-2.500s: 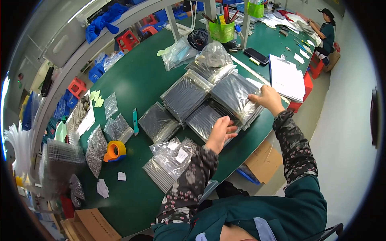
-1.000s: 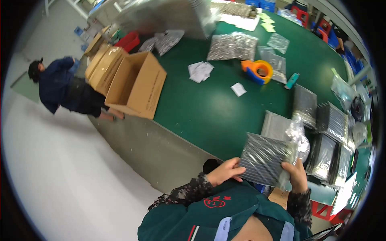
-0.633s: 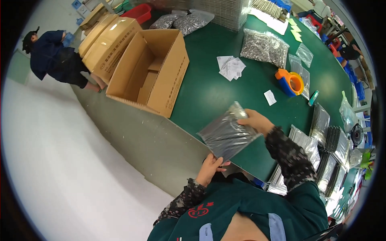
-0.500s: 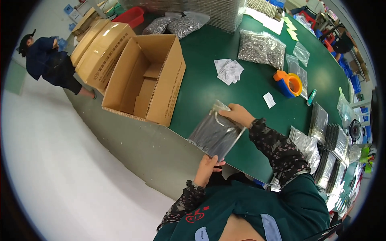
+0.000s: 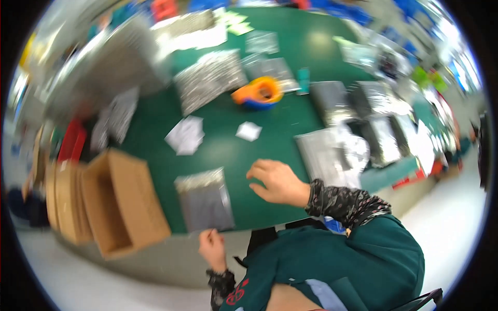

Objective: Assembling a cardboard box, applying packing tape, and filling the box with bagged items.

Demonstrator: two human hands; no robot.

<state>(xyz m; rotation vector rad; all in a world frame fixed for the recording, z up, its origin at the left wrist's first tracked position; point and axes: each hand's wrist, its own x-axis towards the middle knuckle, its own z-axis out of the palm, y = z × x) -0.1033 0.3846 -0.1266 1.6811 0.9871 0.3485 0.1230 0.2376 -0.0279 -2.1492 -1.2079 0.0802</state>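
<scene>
A clear plastic bag with flat dark contents (image 5: 206,207) lies on the green table at its near edge. My left hand (image 5: 212,250) is just below the bag's near edge, fingers curled together; blur hides whether they pinch the bag. To the right of the bag, over the tabletop, my right hand (image 5: 279,182) is empty, its thumb apart from loosely bent fingers. An open cardboard box (image 5: 137,199) stands left of the bag. Beyond the bag are a pile of paper slips (image 5: 185,136) and a single white slip (image 5: 249,131).
An orange and blue tape dispenser (image 5: 259,93) sits farther back, beside a large bag of small metallic parts (image 5: 210,78) and a teal cutter (image 5: 303,81). Stacks of bagged dark items (image 5: 332,103) and pale bagged pieces (image 5: 327,155) occupy the right side.
Both hands held the bag, tilted at the table edge; now it lies flat and my right hand has come away from it. The view has swung to the right and blurred.
</scene>
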